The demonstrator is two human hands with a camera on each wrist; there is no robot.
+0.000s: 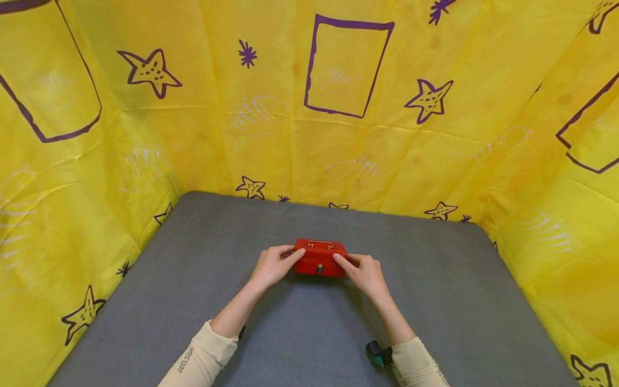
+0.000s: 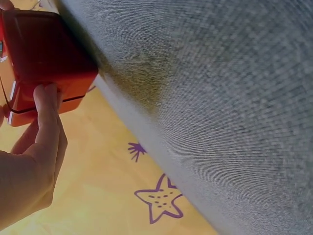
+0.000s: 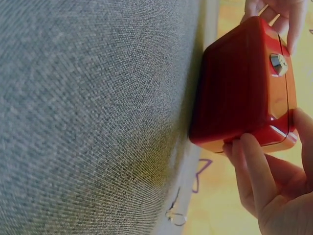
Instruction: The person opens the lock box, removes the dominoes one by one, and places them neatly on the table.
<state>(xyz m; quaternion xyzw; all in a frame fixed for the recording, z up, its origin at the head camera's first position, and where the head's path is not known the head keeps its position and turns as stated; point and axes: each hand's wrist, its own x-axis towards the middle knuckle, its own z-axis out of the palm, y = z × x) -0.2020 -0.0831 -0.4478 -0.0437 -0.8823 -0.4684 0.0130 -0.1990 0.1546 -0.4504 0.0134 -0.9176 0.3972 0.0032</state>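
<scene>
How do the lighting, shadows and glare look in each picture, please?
Head view: fairly even light, a soft shadow on the grey surface below the red box; left wrist: the box's underside dark; right wrist: underside dark too, with a bright glint on a corner.

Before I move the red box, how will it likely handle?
The red box is probably rigid, judging by its straight edges. Its glossy sides might slip under your fingers. Flat faces make rolling unlikely.
</scene>
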